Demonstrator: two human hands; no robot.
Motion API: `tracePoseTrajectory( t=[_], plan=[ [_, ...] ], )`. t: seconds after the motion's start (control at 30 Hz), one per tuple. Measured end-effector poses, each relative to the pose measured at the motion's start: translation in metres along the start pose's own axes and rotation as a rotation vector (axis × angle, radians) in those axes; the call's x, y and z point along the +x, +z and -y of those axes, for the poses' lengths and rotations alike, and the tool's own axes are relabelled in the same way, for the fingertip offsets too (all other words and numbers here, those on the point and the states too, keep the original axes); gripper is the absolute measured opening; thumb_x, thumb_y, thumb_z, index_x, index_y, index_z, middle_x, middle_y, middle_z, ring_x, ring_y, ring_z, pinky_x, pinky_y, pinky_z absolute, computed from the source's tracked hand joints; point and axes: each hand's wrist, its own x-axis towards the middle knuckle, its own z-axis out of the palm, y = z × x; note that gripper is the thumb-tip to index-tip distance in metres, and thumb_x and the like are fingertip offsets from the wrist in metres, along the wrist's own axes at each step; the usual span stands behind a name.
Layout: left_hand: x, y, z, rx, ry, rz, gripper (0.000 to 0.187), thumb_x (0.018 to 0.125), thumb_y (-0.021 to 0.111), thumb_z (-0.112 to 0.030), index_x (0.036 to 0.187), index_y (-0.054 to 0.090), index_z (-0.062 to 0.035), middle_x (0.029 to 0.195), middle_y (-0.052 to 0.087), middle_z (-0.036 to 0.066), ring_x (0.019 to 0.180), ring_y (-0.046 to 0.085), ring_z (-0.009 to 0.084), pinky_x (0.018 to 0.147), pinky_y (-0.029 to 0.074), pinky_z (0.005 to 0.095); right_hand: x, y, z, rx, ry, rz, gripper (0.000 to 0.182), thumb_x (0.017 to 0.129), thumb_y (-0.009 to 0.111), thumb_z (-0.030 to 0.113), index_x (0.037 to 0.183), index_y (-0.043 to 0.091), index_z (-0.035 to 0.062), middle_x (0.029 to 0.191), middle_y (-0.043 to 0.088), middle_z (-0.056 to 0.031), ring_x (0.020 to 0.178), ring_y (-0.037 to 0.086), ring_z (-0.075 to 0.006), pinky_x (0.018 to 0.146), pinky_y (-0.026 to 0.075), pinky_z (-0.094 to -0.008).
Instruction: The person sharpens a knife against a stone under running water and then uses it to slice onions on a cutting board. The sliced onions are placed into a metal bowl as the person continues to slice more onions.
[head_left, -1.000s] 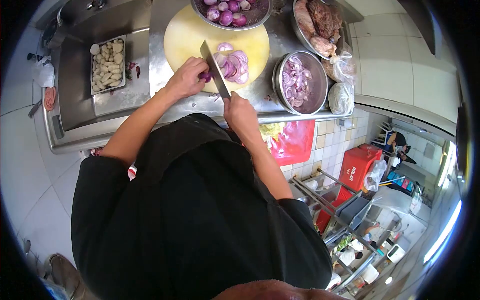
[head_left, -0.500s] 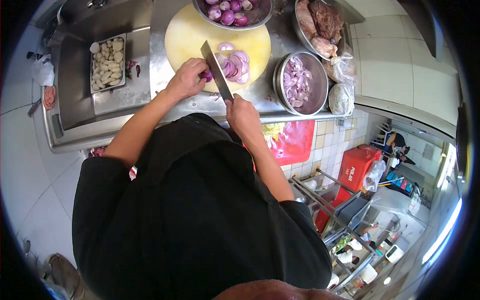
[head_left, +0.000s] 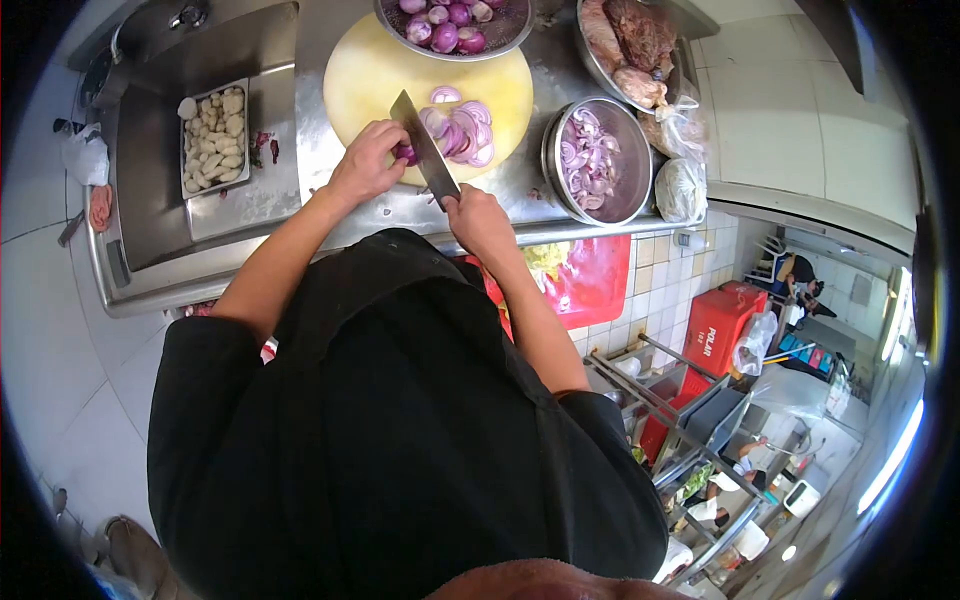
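Note:
My left hand (head_left: pixel 371 160) is closed on a red onion (head_left: pixel 406 154), whose purple side shows beside the fingers near the front of the round yellowish cutting board (head_left: pixel 355 75). In my right hand (head_left: pixel 480 218) is the handle of a cleaver (head_left: pixel 424 148). Its broad blade stands against the cut side of the onion, slanting toward the far left. Right of the blade lie several thin onion slices (head_left: pixel 465 131), overlapping on the board. The onion's inner part is hidden by my fingers and the blade.
A colander (head_left: pixel 520 30) of peeled red onions overlaps the board's far edge. Steel bowls with sliced onion (head_left: pixel 590 165) stand at the right, with a bowl of meat (head_left: pixel 640 50) behind. Left is a sink (head_left: pixel 150 130) and a tray of pale root pieces (head_left: pixel 213 140). A red crate (head_left: pixel 715 325) stands lower right.
The whole view has shifted slightly, so the board and bowls sit a little higher and further left. Both hands keep their hold on the onion and the cleaver.

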Motion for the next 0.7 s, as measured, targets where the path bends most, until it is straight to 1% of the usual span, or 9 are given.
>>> tracePoseTrajectory(
  t=[0.07,0.17,0.27,0.3,0.37,0.47,0.57,0.6,0.7],
  plan=[
    [0.001,0.001,-0.003,0.052,0.005,-0.038,0.028,0.076,0.072,-0.004,0.102,0.063,0.0008,0.105,0.063,0.016,0.103,0.061,0.0353,0.092,0.050,0.0441,0.000,-0.005,-0.009,0.020,0.022,-0.019,0.035,0.099,0.061,0.031,0.103,0.067,-0.0032,0.094,0.071,-0.0308,0.096,0.069,-0.0487,0.088,0.053,-0.0573],
    [0.009,-0.007,-0.003,0.213,-0.037,0.204,0.031,0.081,0.073,-0.013,0.109,0.066,-0.0007,0.103,0.066,0.016,0.102,0.064,0.0345,0.090,0.051,0.0440,-0.003,-0.012,-0.011,0.073,0.046,-0.008,0.035,0.098,0.061,0.031,0.107,0.066,-0.0029,0.097,0.071,-0.0307,0.100,0.068,-0.0496,0.090,0.052,-0.0573],
    [0.023,-0.008,-0.022,0.452,-0.289,0.381,0.035,0.085,0.072,-0.021,0.116,0.067,-0.0037,0.102,0.069,0.016,0.101,0.067,0.0343,0.088,0.052,0.0435,-0.009,-0.018,-0.017,0.229,0.033,0.057,0.037,0.098,0.061,0.031,0.113,0.063,-0.0028,0.098,0.070,-0.0327,0.100,0.066,-0.0515,0.089,0.051,-0.0579],
    [0.027,-0.006,-0.027,0.396,-0.423,0.364,0.036,0.086,0.071,-0.024,0.117,0.068,-0.0049,0.101,0.070,0.016,0.100,0.067,0.0344,0.087,0.052,0.0433,-0.011,-0.017,-0.018,0.299,0.022,0.088,0.038,0.097,0.061,0.031,0.115,0.062,-0.0028,0.098,0.069,-0.0338,0.100,0.066,-0.0523,0.089,0.051,-0.0582],
    [0.032,-0.003,-0.037,0.279,-0.688,0.329,0.037,0.088,0.071,-0.029,0.118,0.069,-0.0074,0.100,0.071,0.015,0.098,0.069,0.0346,0.086,0.053,0.0429,-0.012,-0.005,-0.025,0.293,0.052,0.025,0.038,0.097,0.062,0.031,0.116,0.060,-0.0024,0.096,0.069,-0.0352,0.097,0.066,-0.0536,0.087,0.051,-0.0595],
    [0.033,-0.012,-0.045,0.109,-0.758,0.292,0.034,0.087,0.072,-0.023,0.116,0.068,-0.0073,0.104,0.070,0.014,0.102,0.067,0.0339,0.087,0.053,0.0413,-0.019,-0.002,-0.021,0.212,0.055,-0.069,0.036,0.097,0.062,0.031,0.113,0.059,-0.0020,0.091,0.068,-0.0362,0.092,0.066,-0.0553,0.085,0.051,-0.0611],
    [0.011,-0.015,-0.015,0.132,-0.065,0.090,0.028,0.086,0.071,-0.013,0.112,0.068,-0.0045,0.107,0.069,0.014,0.107,0.066,0.0328,0.089,0.053,0.0404,-0.032,-0.014,-0.003,0.182,0.061,-0.126,0.032,0.099,0.062,0.030,0.103,0.059,-0.0022,0.086,0.067,-0.0347,0.086,0.065,-0.0548,0.078,0.050,-0.0606],
    [0.009,-0.018,-0.012,0.118,-0.012,0.146,0.025,0.085,0.071,-0.010,0.110,0.068,-0.0038,0.108,0.069,0.013,0.107,0.065,0.0326,0.090,0.052,0.0406,-0.035,-0.015,0.000,0.187,0.069,-0.140,0.031,0.100,0.062,0.029,0.100,0.060,-0.0024,0.084,0.067,-0.0339,0.085,0.065,-0.0543,0.075,0.050,-0.0601],
    [0.014,-0.017,-0.002,0.092,0.126,0.255,0.020,0.084,0.069,-0.003,0.103,0.067,-0.0024,0.107,0.067,0.013,0.105,0.064,0.0324,0.091,0.052,0.0413,-0.033,-0.003,0.000,0.122,0.043,-0.133,0.031,0.101,0.058,0.030,0.103,0.060,-0.0011,0.085,0.068,-0.0347,0.086,0.067,-0.0541,0.082,0.053,-0.0609]
  ],
)
